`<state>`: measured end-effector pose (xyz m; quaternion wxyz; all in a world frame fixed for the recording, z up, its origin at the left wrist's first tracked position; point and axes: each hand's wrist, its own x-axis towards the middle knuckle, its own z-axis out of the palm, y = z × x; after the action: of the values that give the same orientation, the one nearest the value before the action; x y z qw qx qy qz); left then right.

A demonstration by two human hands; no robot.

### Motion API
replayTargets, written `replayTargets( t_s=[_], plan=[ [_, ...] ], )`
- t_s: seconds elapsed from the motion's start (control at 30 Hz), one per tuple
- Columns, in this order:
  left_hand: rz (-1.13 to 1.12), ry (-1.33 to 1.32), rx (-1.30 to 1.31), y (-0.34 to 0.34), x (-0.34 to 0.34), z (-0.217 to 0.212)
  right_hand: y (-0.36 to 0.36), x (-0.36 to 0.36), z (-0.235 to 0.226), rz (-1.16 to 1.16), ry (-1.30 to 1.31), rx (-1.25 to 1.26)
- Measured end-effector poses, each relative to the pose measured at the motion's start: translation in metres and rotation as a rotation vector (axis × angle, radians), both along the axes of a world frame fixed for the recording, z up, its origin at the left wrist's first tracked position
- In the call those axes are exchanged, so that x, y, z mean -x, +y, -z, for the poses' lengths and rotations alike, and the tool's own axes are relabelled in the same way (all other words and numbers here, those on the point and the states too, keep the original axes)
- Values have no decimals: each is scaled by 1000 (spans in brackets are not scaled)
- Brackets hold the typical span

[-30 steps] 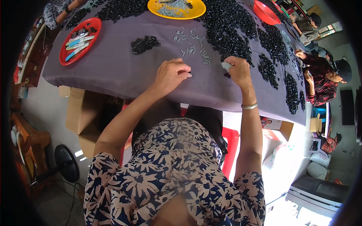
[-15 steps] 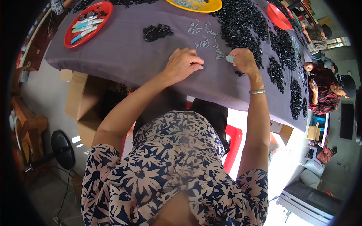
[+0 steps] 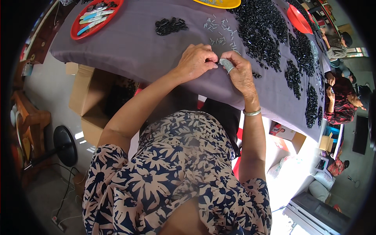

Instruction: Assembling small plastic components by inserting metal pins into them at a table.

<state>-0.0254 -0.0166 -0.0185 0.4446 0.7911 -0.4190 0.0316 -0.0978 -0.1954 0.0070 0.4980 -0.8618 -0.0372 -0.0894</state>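
Just above frame centre, the left hand (image 3: pixel 194 62) and right hand (image 3: pixel 239 72) meet with fingers curled nearly closed, pinching a tiny black part (image 3: pixel 216 62) above the purple cloth desk (image 3: pixel 137 43). Beyond lie small silvery pins (image 3: pixel 219 31) and glossy black pieces (image 3: pixel 262 27) in heaps.

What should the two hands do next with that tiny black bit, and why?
Probably press the small black piece together between both hands. The left hand and right hand meet fingertip to fingertip around it over the purple cloth, so the joining looks unfinished.
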Motion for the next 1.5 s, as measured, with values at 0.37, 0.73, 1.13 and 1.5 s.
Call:
replayTargets(
  t_s=[0.37,0.73,1.13,1.5],
  plan=[
    [6,8,-24,0,0,-5,12,2,-1,64,-99,118],
    [-24,-32,-32,0,-1,-1,34,7,-11,68,-312,438],
    [-32,-54,-49,0,3,-5,37,11,-6,150,-332,336],
    [-34,-83,-21,0,2,-2,39,9,-7,163,-311,305]
  ],
)
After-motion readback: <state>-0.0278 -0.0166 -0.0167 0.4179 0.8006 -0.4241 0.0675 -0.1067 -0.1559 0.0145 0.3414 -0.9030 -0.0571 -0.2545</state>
